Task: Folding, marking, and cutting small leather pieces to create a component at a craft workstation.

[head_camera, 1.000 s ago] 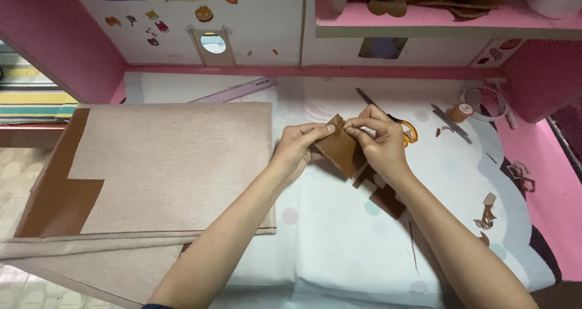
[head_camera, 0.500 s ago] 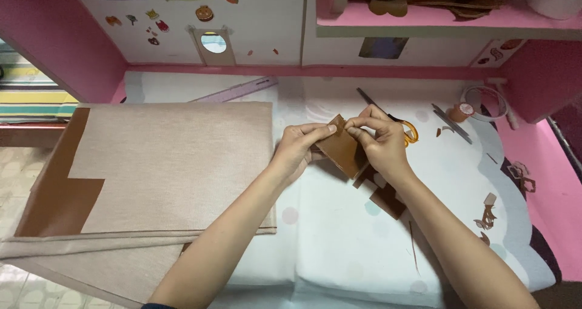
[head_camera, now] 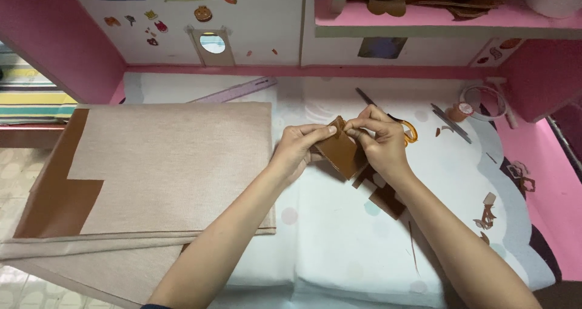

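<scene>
— Pinching, both of them: your left hand [head_camera: 298, 148] and your right hand [head_camera: 379, 140] are each pressing thumb and forefinger together on the upper corner of the small brown square of leather-like sheet [head_camera: 341, 153].

— So where is that piece sitting in relation to your fingers?

— You are holding it up off the white spotted cloth covering the desk [head_camera: 339, 248], tilted like a diamond. Both pinches are meeting at its top corner, fingertips almost touching each other, and the rest of the piece is hanging down and towards you from there. Its long diagonal is running from that pinched corner down to the lower right, towards your right wrist.

— Which hand is closer to the body of it?

— Your right one. Its palm is lying just beside the lower right edge, while your left is reaching in from the side and only meeting the corner.

— Anything close underneath?

— Darker brown offcuts [head_camera: 383, 195] are lying on the cloth just below your right wrist, and orange-handled scissors [head_camera: 405, 127] are peeking out behind your right knuckles. A large beige fabric-faced sheet [head_camera: 173, 166] is lying well to your left, apart from the work.
</scene>
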